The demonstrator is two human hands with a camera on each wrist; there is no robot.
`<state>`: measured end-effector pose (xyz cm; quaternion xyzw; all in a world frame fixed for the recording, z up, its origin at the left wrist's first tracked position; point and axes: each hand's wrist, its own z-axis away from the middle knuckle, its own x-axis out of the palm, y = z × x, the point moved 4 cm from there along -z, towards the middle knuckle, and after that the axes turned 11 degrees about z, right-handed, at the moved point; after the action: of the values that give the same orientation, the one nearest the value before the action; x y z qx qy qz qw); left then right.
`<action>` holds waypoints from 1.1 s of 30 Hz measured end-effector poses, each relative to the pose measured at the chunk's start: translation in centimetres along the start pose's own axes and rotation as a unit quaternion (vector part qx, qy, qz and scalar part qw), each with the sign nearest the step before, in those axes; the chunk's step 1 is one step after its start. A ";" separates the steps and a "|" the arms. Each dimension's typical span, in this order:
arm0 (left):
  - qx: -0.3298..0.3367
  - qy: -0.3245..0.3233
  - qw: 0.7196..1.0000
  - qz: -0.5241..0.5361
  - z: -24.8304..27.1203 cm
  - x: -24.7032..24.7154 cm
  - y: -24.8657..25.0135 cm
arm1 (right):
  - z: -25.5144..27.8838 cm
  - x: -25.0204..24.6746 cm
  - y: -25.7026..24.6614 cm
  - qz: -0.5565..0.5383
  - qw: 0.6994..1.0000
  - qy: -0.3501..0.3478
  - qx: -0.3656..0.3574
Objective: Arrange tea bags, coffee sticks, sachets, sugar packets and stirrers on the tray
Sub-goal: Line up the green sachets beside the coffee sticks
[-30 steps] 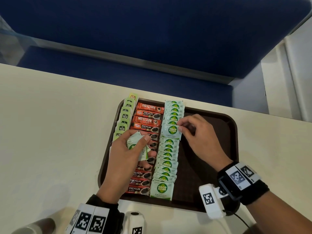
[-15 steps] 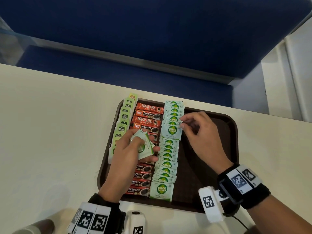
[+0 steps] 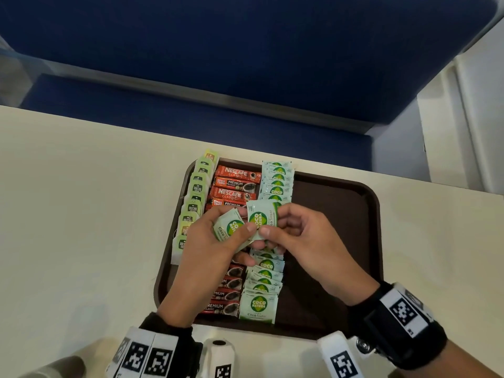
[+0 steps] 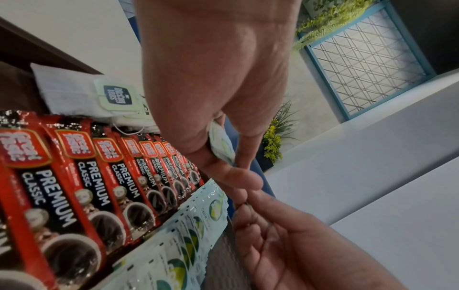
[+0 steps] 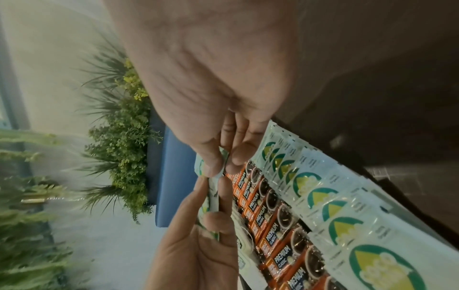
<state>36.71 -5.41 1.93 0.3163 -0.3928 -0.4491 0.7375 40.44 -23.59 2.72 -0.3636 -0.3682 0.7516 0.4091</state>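
Note:
A brown tray (image 3: 341, 214) holds three columns: green-tagged tea bags (image 3: 195, 203) at the left, red coffee sticks (image 3: 236, 184) in the middle, pale green Coco sugar packets (image 3: 275, 177) beside them. Over the tray's middle my left hand (image 3: 215, 241) grips a small stack of sugar packets (image 3: 229, 227). My right hand (image 3: 300, 236) pinches one upright sugar packet (image 3: 261, 218) at its lower edge, right against the left hand's stack. In the right wrist view the thumb and forefinger pinch that packet (image 5: 198, 166); the left wrist view shows a packet's edge (image 4: 221, 145) between the left fingers.
The tray's right half (image 3: 327, 268) is bare dark brown. The tray sits on a cream table (image 3: 81, 214) with a blue bench (image 3: 245, 64) beyond the far edge. A grey rounded object (image 3: 54, 368) lies at the near left corner.
My right hand left the sugar column and came leftward to the left hand, now pinching a packet from its stack. The left hand rose slightly toward the tray's middle.

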 end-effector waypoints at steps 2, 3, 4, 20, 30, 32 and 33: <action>0.006 0.000 1.000 -0.011 0.1 0.0 0.1 | 0.1 -0.1 0.1 -0.027 1.000 -0.009 0.013; 0.004 -0.001 1.000 -0.017 0.1 0.0 0.1 | 0.2 -0.2 0.2 -0.042 0.999 -0.010 0.018; 0.000 -0.003 1.000 -0.019 0.2 0.0 0.1 | 0.2 -0.3 0.4 -0.051 0.998 -0.008 0.022; 0.030 0.016 0.996 -0.088 0.7 -1.6 0.4 | -0.9 -6.6 -1.2 0.207 0.969 0.103 -0.085; 0.028 0.030 0.994 -0.096 0.7 -2.2 -0.2 | -1.3 -2.7 1.6 0.204 0.968 0.124 -0.074; 0.027 0.033 0.995 -0.094 0.7 -2.3 -0.2 | -1.3 -2.2 1.9 0.212 0.966 0.126 -0.079; 0.027 0.035 0.995 -0.095 0.7 -2.3 -0.3 | -1.3 -2.0 2.0 0.216 0.965 0.128 -0.080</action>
<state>35.31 -3.49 1.37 0.3872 -0.3469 -0.4950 0.6962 41.64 -25.86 0.88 -0.5590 -0.2842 0.7375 0.2507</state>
